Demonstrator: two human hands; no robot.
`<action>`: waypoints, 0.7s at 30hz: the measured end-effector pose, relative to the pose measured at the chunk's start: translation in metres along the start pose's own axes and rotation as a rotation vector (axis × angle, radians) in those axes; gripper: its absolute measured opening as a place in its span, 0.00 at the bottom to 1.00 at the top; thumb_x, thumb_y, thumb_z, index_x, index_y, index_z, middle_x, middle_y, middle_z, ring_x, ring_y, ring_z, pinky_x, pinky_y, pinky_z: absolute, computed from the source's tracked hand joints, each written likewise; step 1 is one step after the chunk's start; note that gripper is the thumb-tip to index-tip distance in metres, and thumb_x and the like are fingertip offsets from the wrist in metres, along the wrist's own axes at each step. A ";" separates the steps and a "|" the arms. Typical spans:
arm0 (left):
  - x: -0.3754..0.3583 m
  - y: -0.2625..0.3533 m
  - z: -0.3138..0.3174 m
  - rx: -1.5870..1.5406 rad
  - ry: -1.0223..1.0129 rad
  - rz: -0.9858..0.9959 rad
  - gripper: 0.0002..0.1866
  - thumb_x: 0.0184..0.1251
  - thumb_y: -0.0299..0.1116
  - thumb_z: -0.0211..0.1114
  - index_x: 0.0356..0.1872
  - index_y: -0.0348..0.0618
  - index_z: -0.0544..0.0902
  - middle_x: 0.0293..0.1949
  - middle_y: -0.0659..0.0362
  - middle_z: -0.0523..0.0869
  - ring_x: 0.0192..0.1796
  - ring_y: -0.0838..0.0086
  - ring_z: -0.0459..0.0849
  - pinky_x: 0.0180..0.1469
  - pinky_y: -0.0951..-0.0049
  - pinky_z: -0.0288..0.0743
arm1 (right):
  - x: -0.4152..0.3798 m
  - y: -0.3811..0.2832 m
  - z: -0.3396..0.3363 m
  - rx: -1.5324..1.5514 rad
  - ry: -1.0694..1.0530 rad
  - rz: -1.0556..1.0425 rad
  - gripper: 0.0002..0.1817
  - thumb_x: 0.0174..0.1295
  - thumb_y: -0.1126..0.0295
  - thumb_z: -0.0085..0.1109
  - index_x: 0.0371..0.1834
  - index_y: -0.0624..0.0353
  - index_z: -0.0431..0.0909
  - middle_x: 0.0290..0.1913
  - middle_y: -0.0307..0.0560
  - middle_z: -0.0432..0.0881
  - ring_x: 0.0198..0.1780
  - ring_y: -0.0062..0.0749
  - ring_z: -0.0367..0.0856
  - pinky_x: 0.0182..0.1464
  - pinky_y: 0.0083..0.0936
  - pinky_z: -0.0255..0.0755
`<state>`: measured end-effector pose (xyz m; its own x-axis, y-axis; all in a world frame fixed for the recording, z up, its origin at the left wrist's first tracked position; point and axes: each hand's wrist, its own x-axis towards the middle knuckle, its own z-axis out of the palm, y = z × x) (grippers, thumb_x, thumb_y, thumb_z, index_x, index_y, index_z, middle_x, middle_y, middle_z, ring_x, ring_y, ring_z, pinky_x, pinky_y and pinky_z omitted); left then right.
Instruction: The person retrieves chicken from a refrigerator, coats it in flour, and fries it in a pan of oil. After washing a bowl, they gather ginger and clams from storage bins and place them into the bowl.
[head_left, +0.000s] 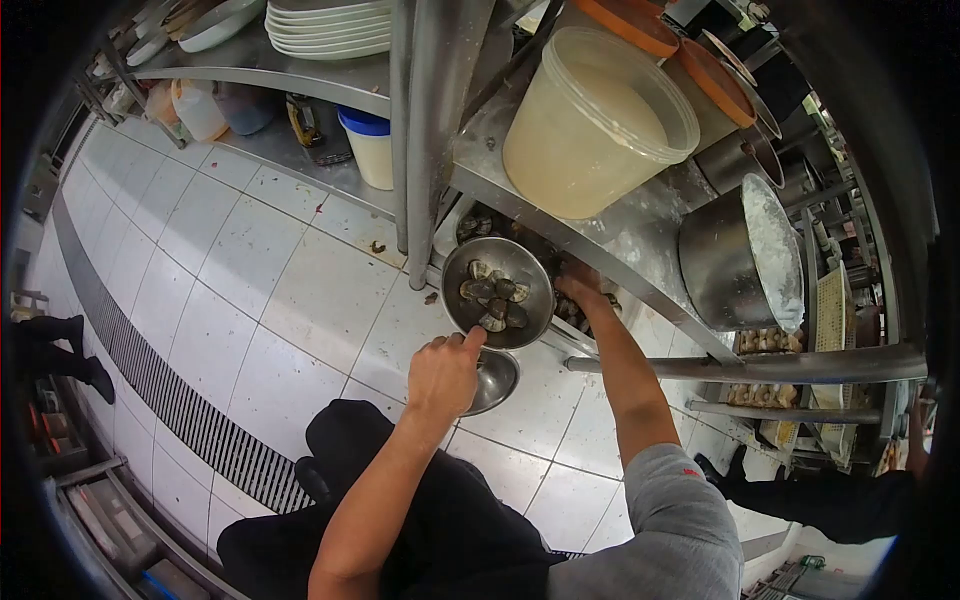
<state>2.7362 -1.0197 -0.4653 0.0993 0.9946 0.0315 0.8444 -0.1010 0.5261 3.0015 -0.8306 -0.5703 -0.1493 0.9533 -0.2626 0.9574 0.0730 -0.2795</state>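
Note:
My left hand (447,372) grips the near rim of a round metal bowl (538,298), thumb over the edge. Inside the bowl lies a small heap of clams (495,290). Below it, a second metal bowl (494,384) rests on the floor, partly covered by the first bowl and my hand. My right hand (581,284) reaches beneath the shelf, just right of the bowl, among more clams (572,318) in a low container. Its fingers are in shadow and mostly hidden. Other clams (474,224) show behind the bowl's far rim.
Above my right hand runs a steel shelf (640,250) holding a large plastic bucket (590,130) and a metal pot (725,265). Steel posts (435,140) stand just left. Stacked plates (330,28) sit farther left. A floor drain (165,385) crosses the tiles. Other people's legs (65,345) show left and right.

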 end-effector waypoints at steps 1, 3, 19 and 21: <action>0.000 -0.001 0.000 0.002 0.003 0.000 0.09 0.52 0.24 0.57 0.36 0.47 0.76 0.25 0.55 0.82 0.31 0.59 0.84 0.31 0.60 0.77 | -0.001 -0.003 -0.004 0.026 -0.039 -0.013 0.29 0.46 0.65 0.63 0.54 0.65 0.72 0.54 0.60 0.75 0.57 0.50 0.74 0.58 0.40 0.69; 0.000 -0.001 0.000 0.013 -0.005 0.004 0.10 0.52 0.24 0.57 0.36 0.47 0.76 0.25 0.55 0.82 0.32 0.59 0.84 0.31 0.60 0.77 | 0.005 0.020 0.000 0.348 -0.054 0.022 0.27 0.47 0.67 0.63 0.52 0.65 0.72 0.50 0.56 0.76 0.52 0.47 0.75 0.51 0.37 0.70; -0.005 -0.005 0.007 0.004 -0.003 0.030 0.14 0.49 0.23 0.59 0.40 0.44 0.77 0.25 0.54 0.82 0.31 0.60 0.84 0.32 0.62 0.78 | -0.070 -0.125 -0.099 1.127 -0.230 0.009 0.21 0.61 0.60 0.58 0.55 0.56 0.75 0.47 0.43 0.81 0.46 0.33 0.79 0.44 0.29 0.76; -0.006 -0.006 0.005 -0.015 -0.015 0.000 0.14 0.49 0.22 0.59 0.40 0.45 0.77 0.25 0.54 0.82 0.31 0.60 0.84 0.33 0.62 0.78 | -0.036 -0.055 -0.066 1.409 -0.211 0.175 0.20 0.62 0.60 0.55 0.55 0.55 0.75 0.48 0.46 0.81 0.46 0.38 0.80 0.45 0.32 0.75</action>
<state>2.7331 -1.0255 -0.4729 0.1070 0.9941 0.0192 0.8363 -0.1004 0.5391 2.9708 -0.8497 -0.4849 -0.2098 0.8498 -0.4835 -0.0526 -0.5036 -0.8623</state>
